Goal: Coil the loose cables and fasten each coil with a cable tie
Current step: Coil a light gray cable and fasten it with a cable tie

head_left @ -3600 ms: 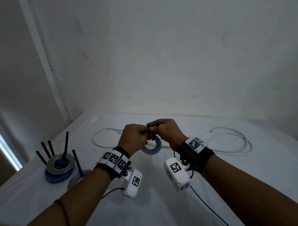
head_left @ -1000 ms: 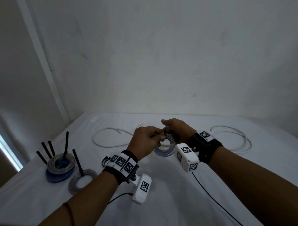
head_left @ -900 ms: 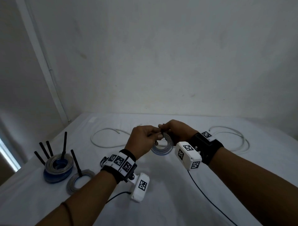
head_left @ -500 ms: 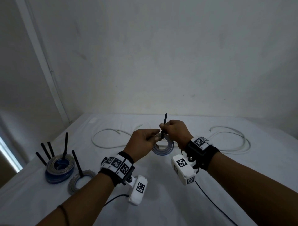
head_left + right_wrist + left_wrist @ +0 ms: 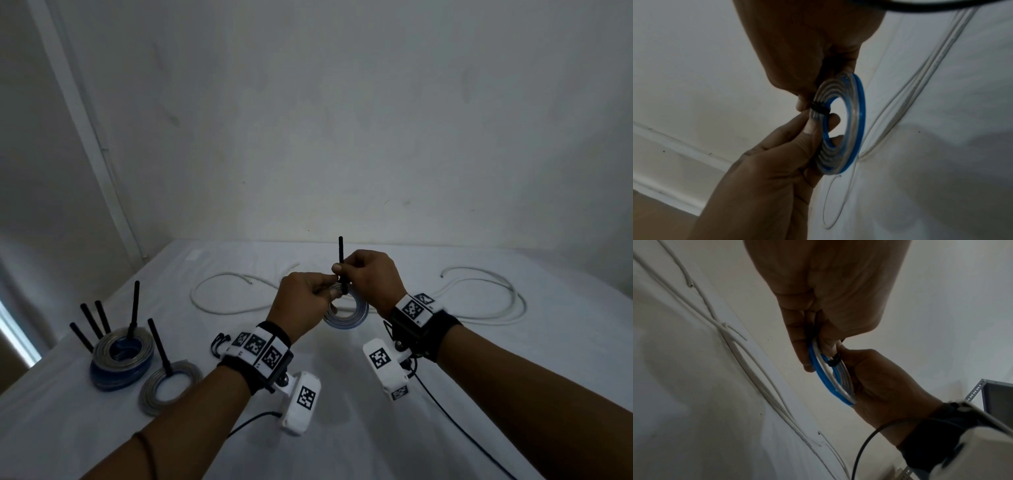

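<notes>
Small blue-and-clear cable coil point(image 5: 346, 313) held in the air above the white table point(image 5: 342, 428), between both hands. Left hand point(image 5: 303, 301) pinching coil rim, thumb on the face, fingers through the hole. Right hand point(image 5: 368, 277) gripping black cable tie point(image 5: 341, 263), tail pointing straight up, band looped round the coil. Loose white cable point(image 5: 479, 301) lying behind. Tied coils point(image 5: 120, 356) at left.

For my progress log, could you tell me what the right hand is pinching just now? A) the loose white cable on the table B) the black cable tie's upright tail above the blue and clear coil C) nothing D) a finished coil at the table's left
B: the right hand pinches the black cable tie, whose tail stands above the blue and clear coil.
</notes>
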